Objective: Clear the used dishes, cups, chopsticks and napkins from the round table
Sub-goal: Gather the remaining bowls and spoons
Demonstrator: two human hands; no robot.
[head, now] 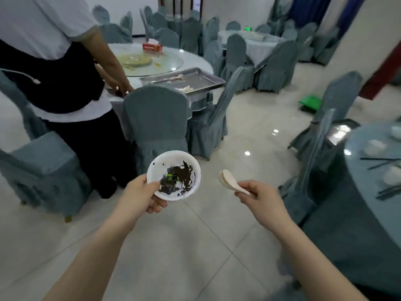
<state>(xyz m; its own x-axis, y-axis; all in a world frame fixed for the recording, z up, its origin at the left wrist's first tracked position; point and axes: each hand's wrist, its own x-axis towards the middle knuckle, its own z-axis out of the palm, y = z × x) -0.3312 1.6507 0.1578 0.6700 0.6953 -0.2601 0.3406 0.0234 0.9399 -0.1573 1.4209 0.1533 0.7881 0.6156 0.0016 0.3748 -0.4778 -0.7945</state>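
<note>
White bowl point(173, 175) smeared with dark sauce, gripped by left hand point(142, 195), right hand point(261, 197) pinching stacked spoons point(231, 181)

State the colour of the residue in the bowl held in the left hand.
Dark brown-black, with a small green fleck, on the white bowl; head view.

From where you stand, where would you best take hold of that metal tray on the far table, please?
Grip the metal tray by its raised rim at the near right corner, which overhangs the table edge; come from the open aisle, since chairs block the front.
</note>
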